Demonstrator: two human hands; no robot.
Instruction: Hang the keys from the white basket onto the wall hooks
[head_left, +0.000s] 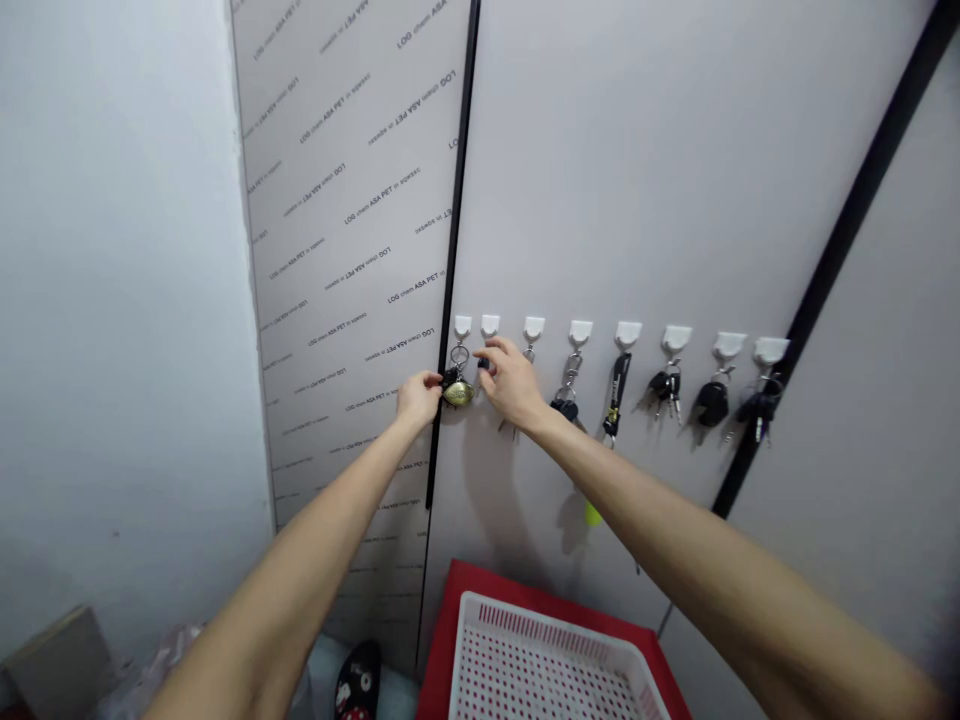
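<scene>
My left hand (418,398) is extended forward at full reach, forearm rising from lower left toward the wall panel (637,200). Its fingertips pinch the gold oval tag (458,393) of a keyring, thumb toward me, fingers closed on the tag's left edge.

My right hand (512,385) is extended likewise, forearm rising from lower right. Its fingers curl leftward around a small dark object (484,363) just below the second hook (490,325); the grip looks closed, but I cannot tell what the object is.

The keyring hangs from the first hook (463,325), the leftmost in a row of white hooks. Its long axis runs vertically: ring (459,355) at top, tag at bottom. The tag's own long axis lies roughly horizontal, tilted slightly.

Further right, other hooks carry key bunches: a black strap (617,390), a key cluster (666,388), a black fob (711,403) and another cluster (759,408).

Below, a white perforated basket (480,625) sits on a red surface (450,640). A black vertical strip (450,270) separates the plain panel from a film-covered printed panel (337,200).
</scene>
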